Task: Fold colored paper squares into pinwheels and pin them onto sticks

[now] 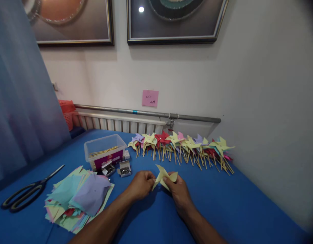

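Near the counter's front edge: two bare hands meet over the blue counter (222, 203)
Count: one yellow paper pinwheel (164, 177) in hand; one row of finished pinwheels (182, 144) by the wall, too many to count; one pair of scissors (26, 192); one clear plastic box (105, 149); two small open boxes (117, 168); one stack of coloured paper squares (79, 200)
Pointing: pinwheel's long axis runs left-low to right-high, points fanning outward
Look: pale yellow, folded, no stick visible
Left hand (141, 184): fingers pinched shut on the pinwheel's left point
Right hand (179, 191): fingers closed on its right side
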A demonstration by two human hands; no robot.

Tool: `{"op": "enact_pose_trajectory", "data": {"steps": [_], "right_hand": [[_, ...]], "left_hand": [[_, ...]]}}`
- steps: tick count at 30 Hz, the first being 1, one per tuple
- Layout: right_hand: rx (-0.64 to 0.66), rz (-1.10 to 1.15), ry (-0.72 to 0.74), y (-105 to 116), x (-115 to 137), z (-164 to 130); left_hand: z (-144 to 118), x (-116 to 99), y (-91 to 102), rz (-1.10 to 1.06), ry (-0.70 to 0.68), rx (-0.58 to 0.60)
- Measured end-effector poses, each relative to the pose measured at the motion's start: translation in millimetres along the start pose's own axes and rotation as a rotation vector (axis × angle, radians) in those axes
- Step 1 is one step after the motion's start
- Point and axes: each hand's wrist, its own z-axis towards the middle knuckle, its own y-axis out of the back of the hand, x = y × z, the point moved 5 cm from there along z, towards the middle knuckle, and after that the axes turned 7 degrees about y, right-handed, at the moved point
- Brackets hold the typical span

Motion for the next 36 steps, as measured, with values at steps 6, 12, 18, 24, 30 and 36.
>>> {"op": "enact_pose_trajectory", "data": {"steps": [6,12,18,24,30,36], "right_hand": [[0.006,0.032,-0.027,-2.2,0.6,-2.3],[0.004,0.045,-0.036,-2.9,1.1,-2.7],[0.007,0.046,-0.031,-2.8,3.6,-4.2],[0.008,0.067,-0.041,-3.3,4.4,-4.6],[0.0,0.042,-0.023,-1.4,0.9,-2.9],[0.006,0.047,-0.029,-1.6,3.2,-4.6]], "left_hand": [[1.5,1.7,0.3,0.011,-0.03,-0.013],[3.4,5.3,-1.3,-0.009,0.008,0.006],[4.5,5.2,-2.8,-0.057,0.023,0.026],[2.1,3.5,-3.0,-0.064,0.028,0.033],[1.6,4.1,-3.4,-0.044,0.039,0.025],[1.8,4.0,-3.5,-0.035,0.03,0.018]]}}
